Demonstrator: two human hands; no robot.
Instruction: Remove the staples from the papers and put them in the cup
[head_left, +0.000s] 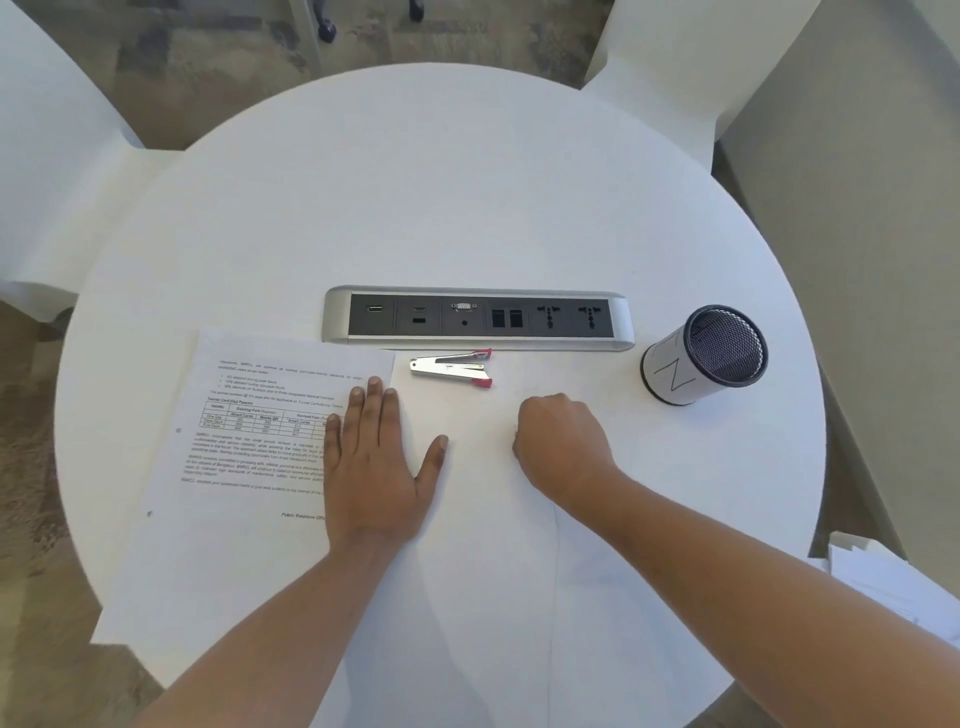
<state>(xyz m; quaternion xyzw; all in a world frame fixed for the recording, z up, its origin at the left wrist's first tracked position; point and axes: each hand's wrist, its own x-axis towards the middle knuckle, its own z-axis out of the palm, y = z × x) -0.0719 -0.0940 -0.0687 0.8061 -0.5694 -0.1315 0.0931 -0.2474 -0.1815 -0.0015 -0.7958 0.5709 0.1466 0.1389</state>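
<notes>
Here the mesh cup (706, 356) stands upright, its contents unseen.

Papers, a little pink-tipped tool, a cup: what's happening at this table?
A person sits at a round white table. The left hand lies flat on the printed papers, holding them down. The right hand is curled into a loose fist on the table beside them; what its fingers hold, if anything, is hidden. The stapler lies untouched. The mesh cup stands off to the right.

Round white table (467, 182), built-in socket strip (475, 318); white chairs (47, 156) around; mottled grey-brown carpet (208, 47).
</notes>
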